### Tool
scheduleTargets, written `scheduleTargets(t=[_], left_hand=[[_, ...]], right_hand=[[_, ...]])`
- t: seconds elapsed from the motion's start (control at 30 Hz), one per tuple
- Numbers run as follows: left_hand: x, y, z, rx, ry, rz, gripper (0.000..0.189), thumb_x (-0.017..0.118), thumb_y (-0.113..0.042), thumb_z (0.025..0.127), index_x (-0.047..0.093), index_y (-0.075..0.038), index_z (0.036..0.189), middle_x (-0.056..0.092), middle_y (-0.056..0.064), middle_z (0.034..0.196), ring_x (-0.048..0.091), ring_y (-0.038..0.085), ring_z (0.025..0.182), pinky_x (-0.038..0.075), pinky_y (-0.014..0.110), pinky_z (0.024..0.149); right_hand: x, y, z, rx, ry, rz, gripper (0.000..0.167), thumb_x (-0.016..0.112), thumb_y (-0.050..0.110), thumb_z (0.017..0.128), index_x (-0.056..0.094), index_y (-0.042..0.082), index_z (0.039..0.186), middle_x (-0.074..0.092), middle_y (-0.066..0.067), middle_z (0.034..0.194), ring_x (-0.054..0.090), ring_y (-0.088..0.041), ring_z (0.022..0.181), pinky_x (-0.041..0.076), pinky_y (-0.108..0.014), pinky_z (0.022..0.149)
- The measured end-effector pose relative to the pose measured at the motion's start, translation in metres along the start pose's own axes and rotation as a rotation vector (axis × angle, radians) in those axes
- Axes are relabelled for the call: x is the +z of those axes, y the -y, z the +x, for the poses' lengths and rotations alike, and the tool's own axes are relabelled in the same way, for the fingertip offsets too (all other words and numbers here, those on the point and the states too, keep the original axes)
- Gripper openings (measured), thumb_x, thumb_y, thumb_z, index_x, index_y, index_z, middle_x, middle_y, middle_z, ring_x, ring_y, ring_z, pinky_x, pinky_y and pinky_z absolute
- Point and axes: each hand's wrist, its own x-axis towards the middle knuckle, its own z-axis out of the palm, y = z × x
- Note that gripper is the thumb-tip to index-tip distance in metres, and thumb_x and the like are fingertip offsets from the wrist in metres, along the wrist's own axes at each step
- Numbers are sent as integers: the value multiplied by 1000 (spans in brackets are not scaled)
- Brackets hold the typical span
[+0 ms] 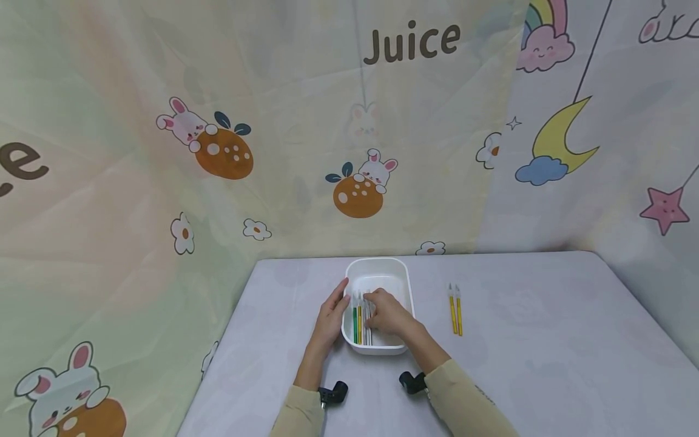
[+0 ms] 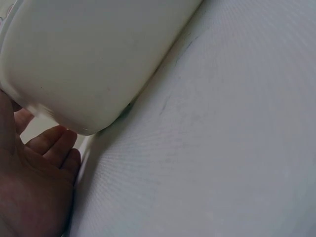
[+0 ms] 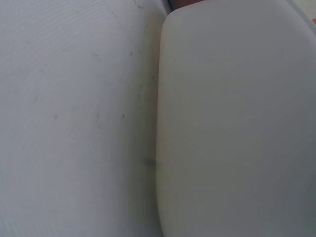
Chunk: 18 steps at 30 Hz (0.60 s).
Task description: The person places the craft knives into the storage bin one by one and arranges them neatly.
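A white rectangular tray with rounded corners stands on the table. Several slim pens with clear tips, one of them a green pen, lie side by side along its left part. My left hand rests against the tray's left wall, thumb and fingertips at the rim; in the left wrist view its fingers reach past the tray's corner. Inside the tray, my right hand pinches a silver-white pen at the right end of the row, thumb and index finger curled over it. The right wrist view shows mostly the tray's outer wall.
Two yellow pens lie parallel on the white tabletop to the right of the tray. A printed cloth backdrop rises behind the table's far edge. Dark wrist cameras sit at both cuffs.
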Motion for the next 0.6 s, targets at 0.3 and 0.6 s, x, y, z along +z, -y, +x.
scheduleTargets(t=[0.3,0.6], left_hand=[[-1,1,-1,10,1,-2,48,49,-29,111,44,-30,159,38,-9,167,30,19,158,24,48,130],[-1,1,0,5,4,4,47,51,-34,109,46,-37,156,38,-11,167,29,18,159,24,48,130]], right_hand=[[0,-2,1,-25,6,-33,70,89,13,81,60,-1,143,64,-21,133,62,-20,98,57,-45,99],[-1,-1,1,-22,-5,-35,68,89,11,81,61,-1,142,64,-21,132,60,-20,93,57,-42,93]])
